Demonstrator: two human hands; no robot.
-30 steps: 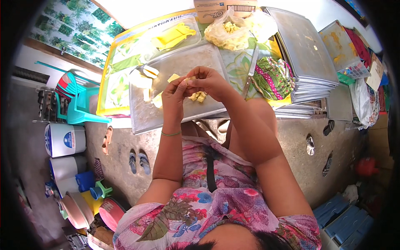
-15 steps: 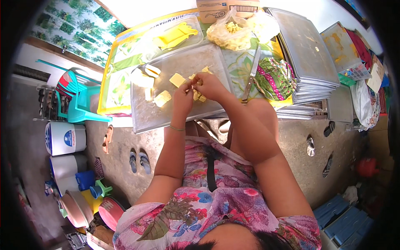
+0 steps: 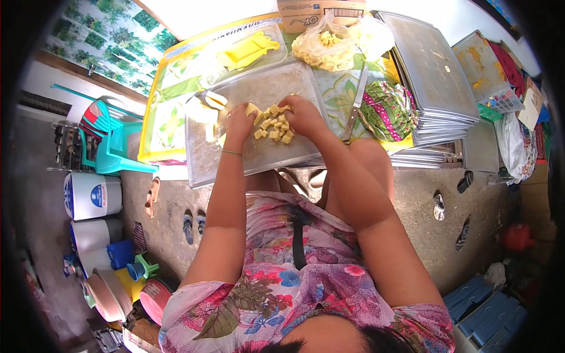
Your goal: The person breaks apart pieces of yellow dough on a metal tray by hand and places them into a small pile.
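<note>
A metal baking tray lies on the table in front of me, with a loose pile of pale yellow cheese cubes on it. My left hand is at the left of the pile, its fingertips closed on the edge of a flat cheese slab. At the pile's right side my right hand has curled fingers, with a yellow cube seemingly between thumb and finger. Another cheese piece is partly hidden by my left wrist. Paler blocks and an opened wrapped block sit near the tray's left edge.
Right of the tray lie a knife and a green-and-pink patterned cloth bundle. Behind are a plastic bag of cubes, a carton and a clear container with a yellow item. Stacked trays stand far right.
My hands, together over the pile before, have moved apart. The left went left to the slab; the right shifted slightly right. More of the cube pile shows between them.
</note>
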